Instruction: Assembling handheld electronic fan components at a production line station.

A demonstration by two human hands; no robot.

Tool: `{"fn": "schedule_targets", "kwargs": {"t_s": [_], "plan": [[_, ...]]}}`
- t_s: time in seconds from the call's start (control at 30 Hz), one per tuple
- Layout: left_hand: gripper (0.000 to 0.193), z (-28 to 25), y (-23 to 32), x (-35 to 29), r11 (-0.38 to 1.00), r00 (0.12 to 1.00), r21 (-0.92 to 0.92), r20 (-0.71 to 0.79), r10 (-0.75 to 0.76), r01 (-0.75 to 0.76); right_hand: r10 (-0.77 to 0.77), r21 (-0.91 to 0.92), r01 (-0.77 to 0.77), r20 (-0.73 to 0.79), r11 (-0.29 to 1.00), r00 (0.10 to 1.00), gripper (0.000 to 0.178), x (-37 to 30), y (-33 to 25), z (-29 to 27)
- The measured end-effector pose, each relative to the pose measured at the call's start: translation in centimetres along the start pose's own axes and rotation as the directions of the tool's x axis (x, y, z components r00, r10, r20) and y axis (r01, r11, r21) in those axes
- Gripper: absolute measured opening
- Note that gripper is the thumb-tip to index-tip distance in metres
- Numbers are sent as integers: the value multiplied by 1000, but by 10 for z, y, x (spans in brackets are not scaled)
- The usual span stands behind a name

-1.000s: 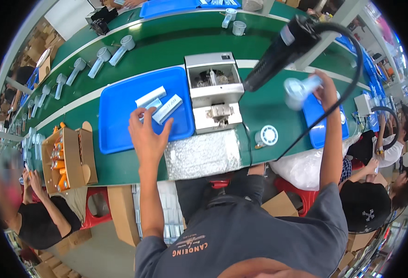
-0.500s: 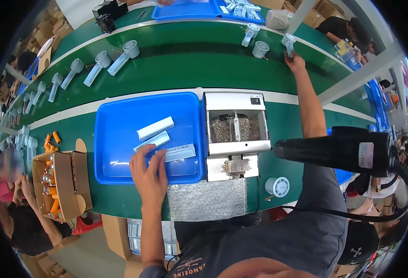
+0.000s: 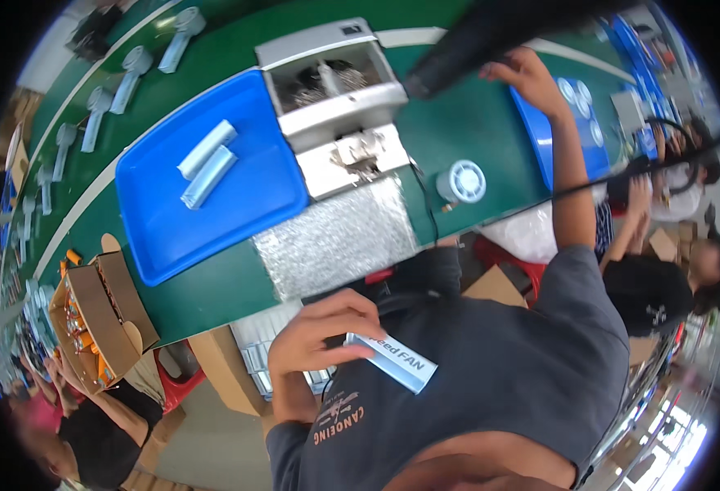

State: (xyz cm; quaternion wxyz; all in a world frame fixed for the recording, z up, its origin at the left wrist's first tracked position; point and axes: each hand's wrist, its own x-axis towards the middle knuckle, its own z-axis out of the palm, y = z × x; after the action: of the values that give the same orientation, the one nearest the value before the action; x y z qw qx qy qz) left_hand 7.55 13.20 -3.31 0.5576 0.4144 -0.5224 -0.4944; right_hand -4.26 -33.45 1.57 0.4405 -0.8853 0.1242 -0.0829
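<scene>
My left hand (image 3: 323, 331) is closed on one end of a long white and light blue plastic casing (image 3: 401, 364), held in front of my chest with its printed face up. My right hand (image 3: 536, 82) is at the upper right beside the black cylindrical tool (image 3: 458, 49); its fingers are loosely bent and apart, with nothing visible in them, though the tool covers part of that area. Two similar casings (image 3: 208, 176) lie in the blue tray (image 3: 249, 237). A round white fan head (image 3: 466, 182) rests on the green bench, a short wire beside it.
A metal screw feeder (image 3: 327, 90) holding screws stands right of the tray, with silvery bubble wrap (image 3: 335, 237) before it. An open carton (image 3: 122, 303) of orange cells is at left. Assembled fans (image 3: 130, 78) line the far bench. Another blue tray (image 3: 540, 139) holds fan heads. Co-workers sit on both sides.
My left hand has lifted a casing out of the tray toward my chest. My right hand has left the fan on the far bench and come nearer. The view has tilted and shifted.
</scene>
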Motion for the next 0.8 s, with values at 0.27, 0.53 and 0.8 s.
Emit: {"fn": "schedule_targets", "kwargs": {"t_s": [0.27,0.53,0.8], "plan": [[42,38,-6,-11,979,919,50,338,-201,195,-199,-307,219,96,926,975,58,-127,-55,82],[33,59,-5,27,920,814,-393,-534,-229,1,-286,-209,250,-167,945,944,35,-138,-19,126],[29,53,-20,49,961,670,-261,-730,-131,-97,-75,524,632,-733,571,676,24,-209,-59,121]]}}
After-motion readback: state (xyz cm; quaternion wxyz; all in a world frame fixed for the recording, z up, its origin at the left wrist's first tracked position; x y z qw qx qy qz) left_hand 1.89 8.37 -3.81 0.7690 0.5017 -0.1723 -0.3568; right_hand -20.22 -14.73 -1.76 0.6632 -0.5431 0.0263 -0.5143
